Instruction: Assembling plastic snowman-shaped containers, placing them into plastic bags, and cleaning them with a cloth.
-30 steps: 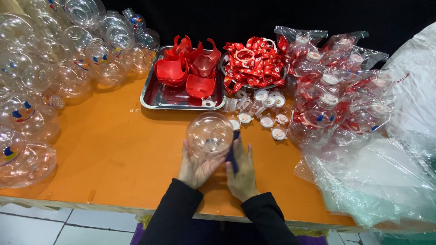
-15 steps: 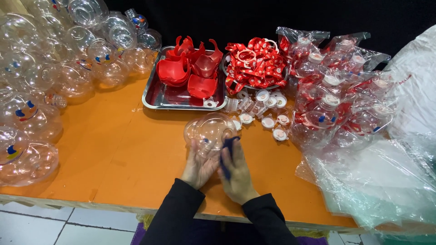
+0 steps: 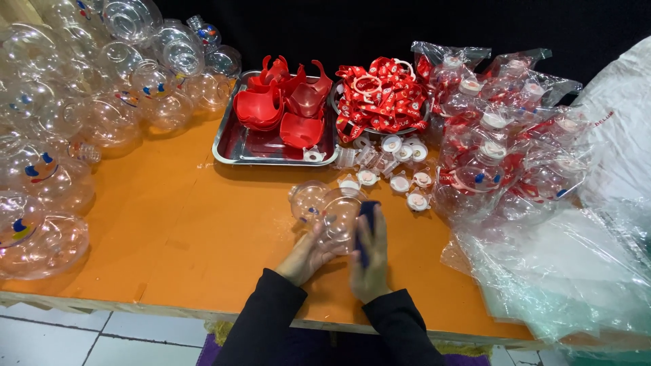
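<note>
A clear plastic globe (image 3: 325, 209) lies tipped on the orange tabletop (image 3: 190, 237), cupped from below by the left hand (image 3: 308, 254), while the right hand (image 3: 369, 261) presses a dark blue piece (image 3: 365, 227) flat against its side. Just beyond the hands lie small white caps (image 3: 400, 169), then a metal tray (image 3: 230, 146) of red plastic parts (image 3: 285, 105).
</note>
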